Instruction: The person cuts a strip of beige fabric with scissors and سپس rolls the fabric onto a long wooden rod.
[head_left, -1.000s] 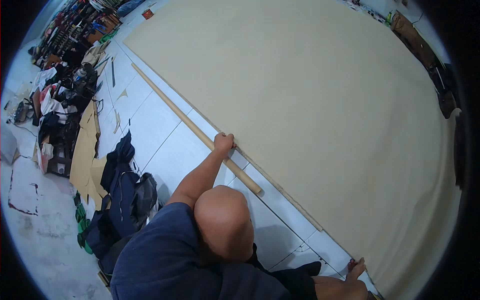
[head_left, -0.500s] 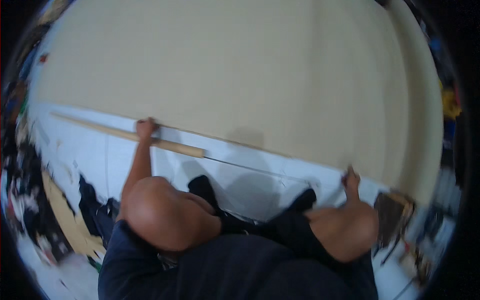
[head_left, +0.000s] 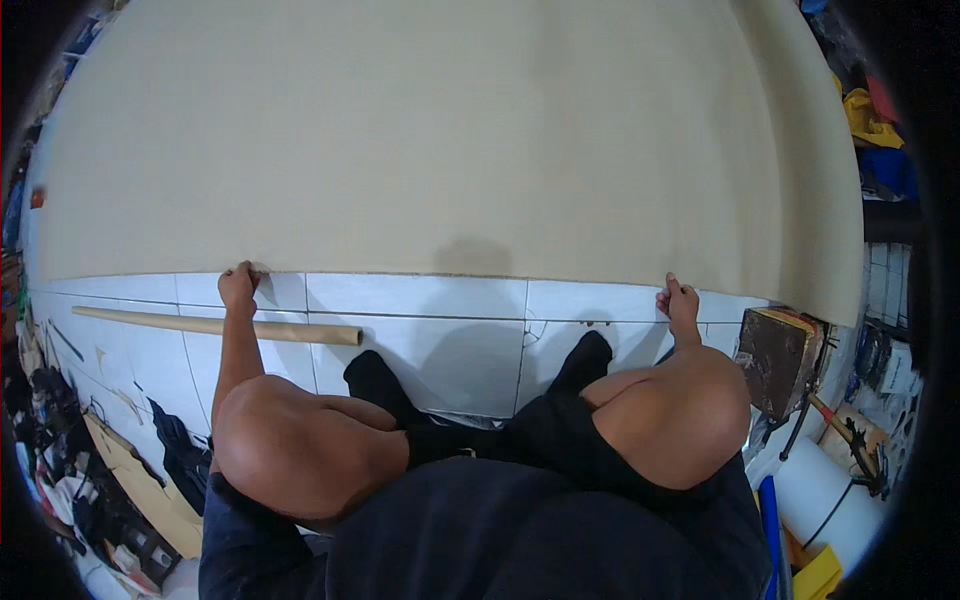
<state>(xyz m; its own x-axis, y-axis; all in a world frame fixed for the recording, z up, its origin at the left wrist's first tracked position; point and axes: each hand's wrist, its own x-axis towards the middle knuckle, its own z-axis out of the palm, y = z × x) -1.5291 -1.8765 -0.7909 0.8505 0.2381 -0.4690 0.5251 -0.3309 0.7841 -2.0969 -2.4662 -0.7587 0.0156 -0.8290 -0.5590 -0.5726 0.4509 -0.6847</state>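
Note:
A very large beige sheet (head_left: 450, 150), smooth like paper or thin cloth, covers the far floor. Its near edge runs almost straight across in front of my feet. My left hand (head_left: 238, 287) pinches that edge at the left, arm stretched past my knee. Toward the right end, my right hand (head_left: 679, 302) has its fingertips closed on the same edge, the other fingers curled. Beneath my left forearm a long beige tube (head_left: 290, 331) lies on the tiles, roughly alongside the sheet's edge.
White floor tiles (head_left: 430, 345) show between the sheet and my socked feet. A worn brown box-like object (head_left: 775, 360) stands by the sheet's right corner, near a white roll (head_left: 825, 490). Dark cloth (head_left: 180, 445) and mixed clutter lie at the left; yellow cloth (head_left: 868, 120) is at the far right.
The view has turned, so the sheet's edge now runs nearly level instead of slanting down to the right. Both hands remain at the edge. The picture is sharper.

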